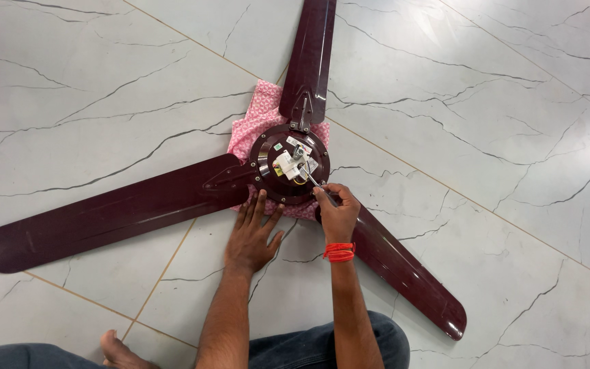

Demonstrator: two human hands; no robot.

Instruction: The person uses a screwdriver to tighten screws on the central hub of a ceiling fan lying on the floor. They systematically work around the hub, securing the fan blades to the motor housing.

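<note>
Head view: a maroon ceiling fan [288, 164] lies flat on a white marble-look floor [486, 123], three blades spread out, one up, one left, one lower right. Hub [289, 164] faces up with wiring and a white part exposed in the middle, so the inside is reachable from above. Pink cloth [254, 119] sits under the hub, likely padding it off the tiles and keeping it from sliding.

Left hand [253, 236] is open, palm down, fingers spread on the floor with tips touching the hub's near rim; it holds nothing and looks to be bracing the fan against turning. Right hand [336, 212] is closed around a thin metal tool [312, 181], probably a screwdriver, with the tip angled up-left into the hub centre near the white part. Red thread band [339, 252] on that wrist. Person sits on the floor, jeans and a bare foot [121, 352] at the bottom edge, close enough to work straight down.
</note>
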